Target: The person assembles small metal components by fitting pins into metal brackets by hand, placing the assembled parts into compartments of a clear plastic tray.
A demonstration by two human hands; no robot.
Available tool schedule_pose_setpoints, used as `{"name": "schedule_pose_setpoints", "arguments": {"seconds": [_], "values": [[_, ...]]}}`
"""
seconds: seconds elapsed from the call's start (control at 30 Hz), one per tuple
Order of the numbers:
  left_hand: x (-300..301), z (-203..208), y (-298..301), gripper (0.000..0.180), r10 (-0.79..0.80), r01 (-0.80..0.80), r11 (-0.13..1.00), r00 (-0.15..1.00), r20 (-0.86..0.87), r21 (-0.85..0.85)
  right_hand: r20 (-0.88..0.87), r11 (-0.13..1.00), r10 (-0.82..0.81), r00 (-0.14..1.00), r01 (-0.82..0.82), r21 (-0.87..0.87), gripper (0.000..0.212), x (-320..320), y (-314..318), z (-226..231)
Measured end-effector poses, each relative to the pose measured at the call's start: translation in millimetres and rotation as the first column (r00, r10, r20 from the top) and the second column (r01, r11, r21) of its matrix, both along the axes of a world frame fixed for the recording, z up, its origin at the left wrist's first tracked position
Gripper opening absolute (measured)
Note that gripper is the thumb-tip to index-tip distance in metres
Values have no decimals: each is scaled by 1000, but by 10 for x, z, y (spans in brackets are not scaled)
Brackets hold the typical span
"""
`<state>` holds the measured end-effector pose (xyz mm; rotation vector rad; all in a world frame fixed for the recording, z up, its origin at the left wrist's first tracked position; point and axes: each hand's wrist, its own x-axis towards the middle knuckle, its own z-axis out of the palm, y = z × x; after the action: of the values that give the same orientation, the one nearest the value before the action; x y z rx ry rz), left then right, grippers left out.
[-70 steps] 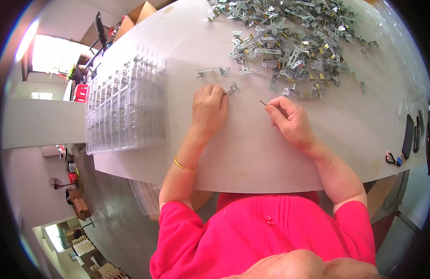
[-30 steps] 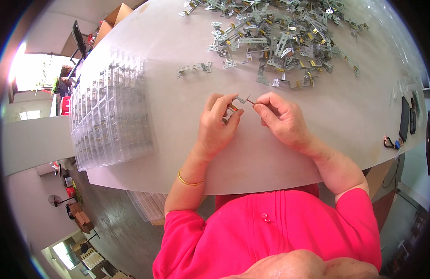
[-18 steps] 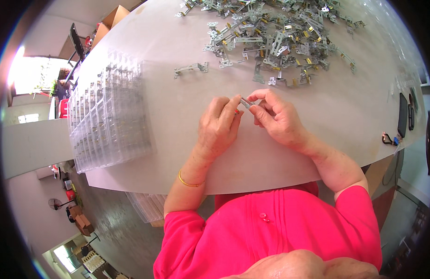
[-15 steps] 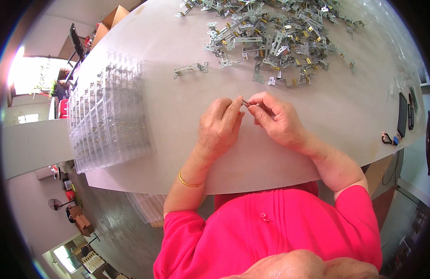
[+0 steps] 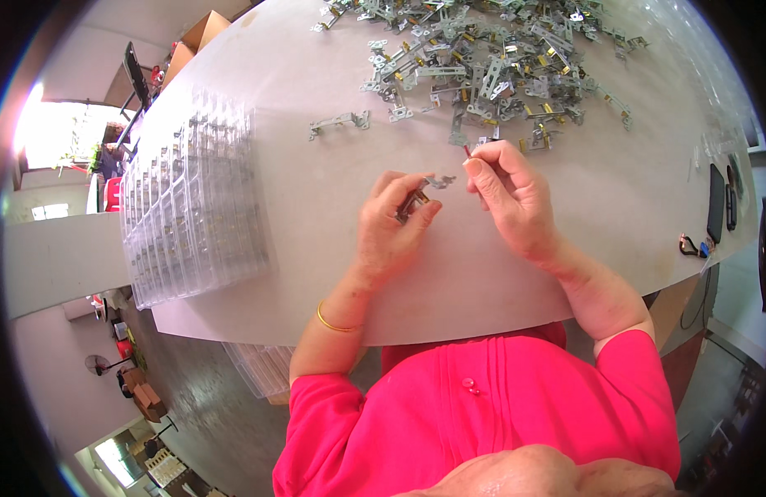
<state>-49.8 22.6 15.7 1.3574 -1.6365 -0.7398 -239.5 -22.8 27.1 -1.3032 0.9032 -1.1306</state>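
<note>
My left hand (image 5: 391,219) grips a small metal bracket (image 5: 437,181) with a brass-coloured part; its bent end sticks out past the fingertips. To the right, my right hand (image 5: 515,195) pinches a thin, reddish, stick-like piece (image 5: 467,151) between thumb and forefinger, apart from the bracket. Just beyond the hands spreads a large pile of metal brackets (image 5: 490,74), many with brass-coloured parts. One loose bracket (image 5: 340,123) lies by itself on the table, left of the pile.
Left on the white table (image 5: 316,290) stands a stack of clear plastic trays (image 5: 192,199) holding metal parts. At the right edge are a dark flat object (image 5: 716,203) and a black-handled tool (image 5: 689,246). More clear trays (image 5: 258,364) sit below the table edge.
My hands have drawn apart. The right one has moved up and right with the thin reddish piece; the left one has turned, and the bracket in it now shows.
</note>
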Motion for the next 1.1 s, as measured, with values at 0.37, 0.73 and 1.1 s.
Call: {"name": "schedule_pose_setpoints", "arguments": {"seconds": [0.37,0.73,1.1], "values": [[87,16,-20,28,76,-16,978,956,-284,206,-151,985,163,975,-152,82,10,20,28,-31],[66,12,-46,38,92,-53,969,984,152,-240,-157,980,184,970,-170,101,13,27,24,-43],[33,-39,-36,44,56,34,948,961,273,-316,75,870,360,930,-364,333,21,-30,-53,1]]}}
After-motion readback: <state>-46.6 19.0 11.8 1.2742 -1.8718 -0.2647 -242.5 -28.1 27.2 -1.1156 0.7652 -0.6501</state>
